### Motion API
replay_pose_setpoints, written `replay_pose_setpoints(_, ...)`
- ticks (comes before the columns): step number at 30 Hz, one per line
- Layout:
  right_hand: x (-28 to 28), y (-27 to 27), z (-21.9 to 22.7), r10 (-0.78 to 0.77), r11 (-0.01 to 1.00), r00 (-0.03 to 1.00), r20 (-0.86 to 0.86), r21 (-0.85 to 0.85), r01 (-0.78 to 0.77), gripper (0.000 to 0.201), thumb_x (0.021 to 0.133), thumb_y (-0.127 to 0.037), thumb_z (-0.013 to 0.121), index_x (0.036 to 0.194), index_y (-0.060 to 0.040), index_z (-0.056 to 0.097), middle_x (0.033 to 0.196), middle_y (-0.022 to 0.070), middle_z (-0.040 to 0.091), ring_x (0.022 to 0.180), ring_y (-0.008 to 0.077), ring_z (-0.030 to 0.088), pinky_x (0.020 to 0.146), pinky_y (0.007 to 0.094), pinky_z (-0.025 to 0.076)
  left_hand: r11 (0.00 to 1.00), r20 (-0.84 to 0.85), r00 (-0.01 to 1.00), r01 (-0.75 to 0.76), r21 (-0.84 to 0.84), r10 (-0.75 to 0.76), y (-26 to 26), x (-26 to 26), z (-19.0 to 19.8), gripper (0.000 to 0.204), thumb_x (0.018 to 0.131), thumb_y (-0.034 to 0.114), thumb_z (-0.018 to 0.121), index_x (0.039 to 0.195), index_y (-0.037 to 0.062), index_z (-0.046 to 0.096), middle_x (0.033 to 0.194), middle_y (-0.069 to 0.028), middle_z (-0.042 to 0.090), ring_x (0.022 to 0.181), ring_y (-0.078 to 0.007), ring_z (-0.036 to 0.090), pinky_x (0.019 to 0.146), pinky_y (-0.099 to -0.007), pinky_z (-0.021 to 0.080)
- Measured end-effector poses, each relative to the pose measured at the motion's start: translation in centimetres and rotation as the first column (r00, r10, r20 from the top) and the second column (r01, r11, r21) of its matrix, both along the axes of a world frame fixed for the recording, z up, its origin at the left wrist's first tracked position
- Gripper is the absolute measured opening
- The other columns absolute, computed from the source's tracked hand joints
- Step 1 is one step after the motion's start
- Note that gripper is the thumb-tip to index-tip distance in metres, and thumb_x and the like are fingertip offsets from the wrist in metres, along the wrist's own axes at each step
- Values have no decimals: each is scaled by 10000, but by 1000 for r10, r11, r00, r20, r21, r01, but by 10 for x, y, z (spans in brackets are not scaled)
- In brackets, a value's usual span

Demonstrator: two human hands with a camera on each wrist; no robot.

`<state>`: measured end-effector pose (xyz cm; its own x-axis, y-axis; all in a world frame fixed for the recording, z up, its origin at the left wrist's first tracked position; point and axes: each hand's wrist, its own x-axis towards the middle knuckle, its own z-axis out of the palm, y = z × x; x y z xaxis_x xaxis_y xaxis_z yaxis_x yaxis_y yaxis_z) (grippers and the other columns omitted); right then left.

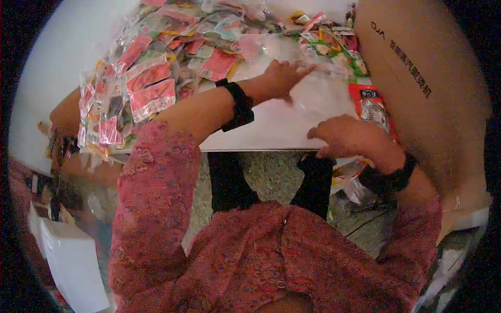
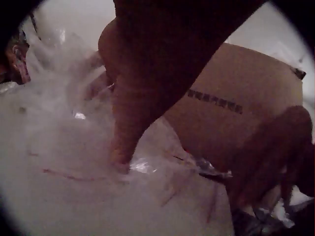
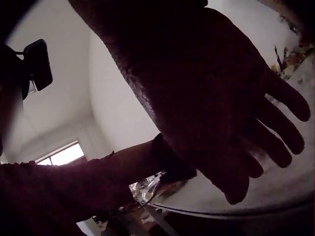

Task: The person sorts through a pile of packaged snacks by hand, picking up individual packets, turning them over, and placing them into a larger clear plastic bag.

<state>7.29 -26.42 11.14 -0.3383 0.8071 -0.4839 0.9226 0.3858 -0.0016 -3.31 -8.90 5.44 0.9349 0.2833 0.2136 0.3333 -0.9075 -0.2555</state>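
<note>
A clear plastic bag (image 1: 323, 96) lies loosely spread on the white table, its film hazy and wrinkled. My left hand (image 1: 282, 79) reaches across onto it, fingers stretched to the right and thumb pointing down. In the left wrist view, the thumb of that hand (image 2: 125, 132) meets the plastic film (image 2: 64, 142), and its other fingers are partly veiled by the film. Near the table's front edge, my right hand (image 1: 355, 136) hovers palm down with nothing in it. The right wrist view shows that hand (image 3: 216, 108) with its fingers apart and extended.
Sealed food packets (image 1: 151, 78) with red labels pile up on the left of the table. More packets (image 1: 326, 44) lie at the back right, with a red-and-black packet (image 1: 370, 104) along the side. A tall cardboard box (image 1: 417, 104) borders the right side. Another person's arm (image 1: 70, 109) shows at left.
</note>
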Motion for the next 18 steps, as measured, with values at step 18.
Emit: replay_pose_setpoints(18, 19, -7, -44, 43, 988, 892, -450, 149, 27, 300, 744, -201, 547, 1009, -68, 498, 831, 120, 540, 804, 297, 530, 680, 387, 431, 868, 402, 844, -457, 192, 355, 195, 41, 177, 425, 708, 169, 521, 1125, 96, 480, 936, -222, 554, 854, -299, 547, 702, -423, 436)
